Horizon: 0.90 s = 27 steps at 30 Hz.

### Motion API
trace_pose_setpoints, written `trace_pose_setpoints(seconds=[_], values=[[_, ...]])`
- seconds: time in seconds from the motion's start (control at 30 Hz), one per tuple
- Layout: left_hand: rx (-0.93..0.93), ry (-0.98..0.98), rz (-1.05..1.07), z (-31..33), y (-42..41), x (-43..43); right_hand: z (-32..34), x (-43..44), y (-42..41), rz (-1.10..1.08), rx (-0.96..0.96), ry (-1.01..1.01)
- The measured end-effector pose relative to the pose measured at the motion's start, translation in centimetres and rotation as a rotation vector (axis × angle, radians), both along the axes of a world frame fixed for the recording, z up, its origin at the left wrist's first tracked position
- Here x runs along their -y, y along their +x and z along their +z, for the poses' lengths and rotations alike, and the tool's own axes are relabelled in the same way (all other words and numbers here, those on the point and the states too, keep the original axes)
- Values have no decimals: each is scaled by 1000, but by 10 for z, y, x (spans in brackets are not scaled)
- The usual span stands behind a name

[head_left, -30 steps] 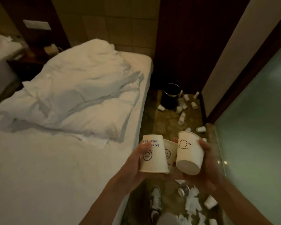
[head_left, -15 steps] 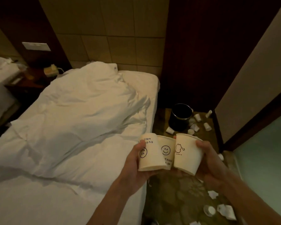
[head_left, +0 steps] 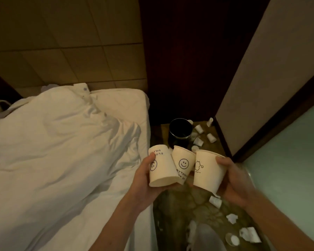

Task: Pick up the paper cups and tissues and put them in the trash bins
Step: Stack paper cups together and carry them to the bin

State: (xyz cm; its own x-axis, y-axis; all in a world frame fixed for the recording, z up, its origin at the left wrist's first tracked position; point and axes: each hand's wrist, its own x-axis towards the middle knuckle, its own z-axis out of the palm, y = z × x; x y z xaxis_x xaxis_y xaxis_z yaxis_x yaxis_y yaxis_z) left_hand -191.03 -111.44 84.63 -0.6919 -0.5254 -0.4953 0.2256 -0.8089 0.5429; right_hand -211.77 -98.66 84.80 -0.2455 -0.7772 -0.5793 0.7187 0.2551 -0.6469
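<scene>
- Bin (head_left: 179,131), black and round, is standing on the floor (head_left: 179,205) by the far corner of the bed (head_left: 116,105), well apart from both hands.
- The left hand (head_left: 143,180) is gripping an upside-down cup (head_left: 161,169) with a smiley face on it. Its fingers are curling underneath and its thumb is lying across the side.
- The right hand (head_left: 234,182) is gripping an upright cup (head_left: 207,171), slightly tilted, with the thumb reaching its rim.
- A middle cup (head_left: 183,163), also with a smiley, is sitting between those two and touching both. Which hand is carrying it cannot be told.
- Loose cups (head_left: 211,137) are lying on the floor just to the right of the bin.
- Crumpled tissues (head_left: 231,218) are lying on the floor under the right forearm.
- A white quilt (head_left: 62,142) is lying rumpled on the bed.
</scene>
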Motion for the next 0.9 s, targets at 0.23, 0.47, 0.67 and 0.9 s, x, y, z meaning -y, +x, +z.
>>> trace_pose_setpoints(seconds=[0.23,0.47,0.67,0.9], values=[[152,39,6,-19,-103,64,-32,72,-91,-34,42,119],[138,112,62,-40,-177,124,-60,138,-161,-80,145,171],[286,113,-60,-79,-217,188,-93,204,-191,-101,170,257],[397,50,-315,-129,-263,265,-131,286,-212,-140,-108,484]])
